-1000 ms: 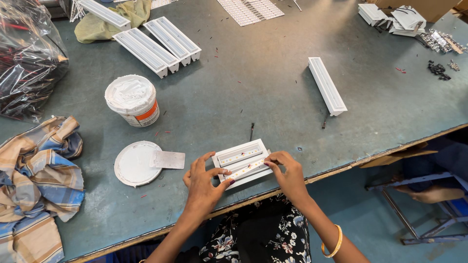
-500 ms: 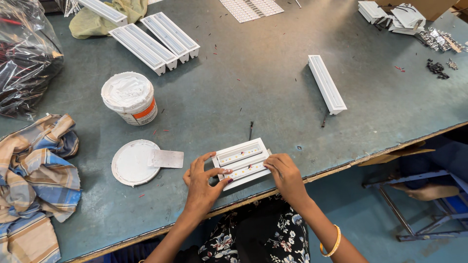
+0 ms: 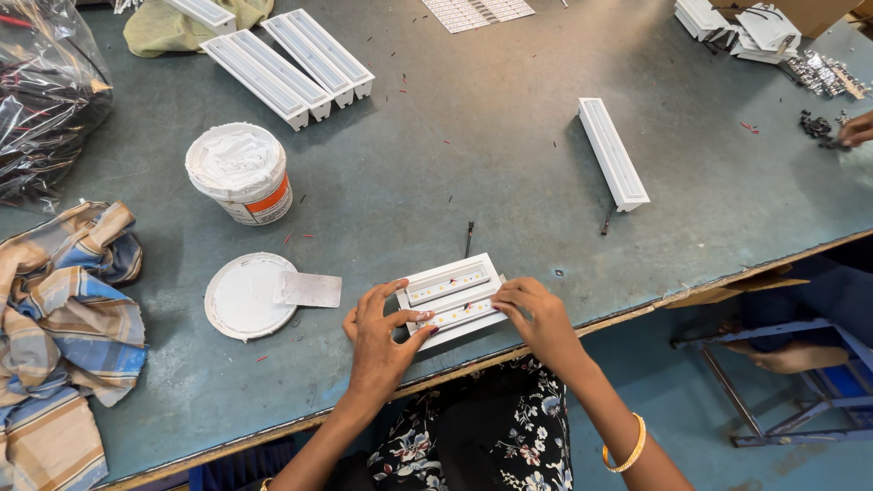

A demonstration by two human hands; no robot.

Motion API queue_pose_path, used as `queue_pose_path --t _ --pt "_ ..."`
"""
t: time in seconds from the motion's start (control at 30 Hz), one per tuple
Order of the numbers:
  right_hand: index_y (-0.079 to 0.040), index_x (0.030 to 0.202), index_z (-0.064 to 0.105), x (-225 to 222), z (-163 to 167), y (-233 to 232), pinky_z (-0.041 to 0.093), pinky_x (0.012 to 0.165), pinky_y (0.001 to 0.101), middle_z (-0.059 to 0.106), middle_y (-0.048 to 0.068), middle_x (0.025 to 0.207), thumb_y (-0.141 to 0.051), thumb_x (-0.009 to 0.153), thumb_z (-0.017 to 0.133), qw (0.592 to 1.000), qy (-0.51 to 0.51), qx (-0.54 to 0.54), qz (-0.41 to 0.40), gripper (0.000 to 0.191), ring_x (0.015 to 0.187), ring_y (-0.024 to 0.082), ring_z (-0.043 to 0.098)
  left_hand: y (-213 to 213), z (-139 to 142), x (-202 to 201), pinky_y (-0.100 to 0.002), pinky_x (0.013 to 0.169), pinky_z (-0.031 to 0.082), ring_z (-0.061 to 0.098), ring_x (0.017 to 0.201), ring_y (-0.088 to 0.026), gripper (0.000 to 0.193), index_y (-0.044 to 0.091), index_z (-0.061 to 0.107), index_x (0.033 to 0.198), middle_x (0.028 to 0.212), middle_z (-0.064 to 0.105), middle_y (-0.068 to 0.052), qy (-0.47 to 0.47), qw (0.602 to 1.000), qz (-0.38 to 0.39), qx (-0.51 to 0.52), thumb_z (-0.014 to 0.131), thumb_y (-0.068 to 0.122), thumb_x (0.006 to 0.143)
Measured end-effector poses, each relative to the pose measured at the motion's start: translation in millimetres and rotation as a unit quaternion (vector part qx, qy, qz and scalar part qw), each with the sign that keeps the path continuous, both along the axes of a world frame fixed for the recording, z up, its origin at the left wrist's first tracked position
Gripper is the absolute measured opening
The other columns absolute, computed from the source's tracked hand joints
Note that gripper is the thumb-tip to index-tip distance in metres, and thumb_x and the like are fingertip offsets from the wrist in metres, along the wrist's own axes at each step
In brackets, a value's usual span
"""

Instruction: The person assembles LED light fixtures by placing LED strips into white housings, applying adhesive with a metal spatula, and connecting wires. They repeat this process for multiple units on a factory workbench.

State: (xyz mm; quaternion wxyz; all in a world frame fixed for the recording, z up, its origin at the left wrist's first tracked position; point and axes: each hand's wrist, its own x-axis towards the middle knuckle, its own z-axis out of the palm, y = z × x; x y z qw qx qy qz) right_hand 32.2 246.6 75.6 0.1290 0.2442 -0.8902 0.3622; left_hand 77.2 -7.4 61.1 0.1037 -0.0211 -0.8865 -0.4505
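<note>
Near edge of the bench [image 3: 509, 182], centre: a short white two-channel light housing [image 3: 452, 297] lying flat, a pale LED strip in each channel. Left hand [image 3: 380, 338] at its left end, thumb laid across the near channel, fingers spread over the end wall; grip loose, pressing rather than wrapping. Right hand [image 3: 538, 318] at the right end, fingers curled down onto the near strip, likewise pressing, nothing lifted. Gold bangle [image 3: 626, 447] on the right wrist, floral dress [image 3: 473, 427] below the bench edge.

Just left of the left hand: a round white lid [image 3: 241, 295] lying flat, a small grey metal scraper [image 3: 309, 289] resting partly on its right rim. Far left, near: a crumpled plaid cloth [image 3: 68, 318] in tan and blue.

Farther back, left: an open white tub of white paste [image 3: 239, 173] with an orange band. Right of centre, well apart from the hands: a single long white housing [image 3: 614, 153], angled. A thin dark wire piece [image 3: 469, 238] between it and the held housing.

Far left corner: a clear plastic bag [image 3: 45, 91] of dark parts, an olive cloth [image 3: 173, 23], and a row of long white housings [image 3: 286, 59] side by side. Far centre: a white perforated sheet [image 3: 477, 11]. Far right: a heap of small white parts [image 3: 737, 27], loose metal bits [image 3: 823, 73], and another person's hand [image 3: 855, 130] at the right edge.
</note>
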Motion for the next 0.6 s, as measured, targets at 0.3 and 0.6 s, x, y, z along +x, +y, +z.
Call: queue_pose_path --t 0.3,0.6 --pt "-0.001 0.096 0.073 -17.6 15.0 1.1 0.056 0.08 0.0354 0.07 0.01 0.099 -0.007 0.086 0.073 0.995 -0.082 0.013 0.049 0.012 0.09 0.025 0.071 1.9 -5.5 1.0 -0.046 0.113 0.017 0.036 0.141 -0.022 0.018 0.02 0.085 0.084 0.143 0.056 -0.001 0.003 1.0 -0.001 0.014 0.087 0.033 0.071" --pt "-0.001 0.092 0.073 -21.3 18.4 -5.5 0.056 0.079 0.0346 0.068 0.008 0.099 -0.006 0.084 0.073 0.987 -0.154 0.042 0.016 0.009 0.088 0.023 0.071 -3.3 -11.9 1.4 -0.046 0.115 0.019 0.037 0.142 -0.023 0.019 0.024 0.086 0.096 0.145 0.056 -0.002 0.023 0.998 -0.019 0.061 0.08 0.032 0.08"
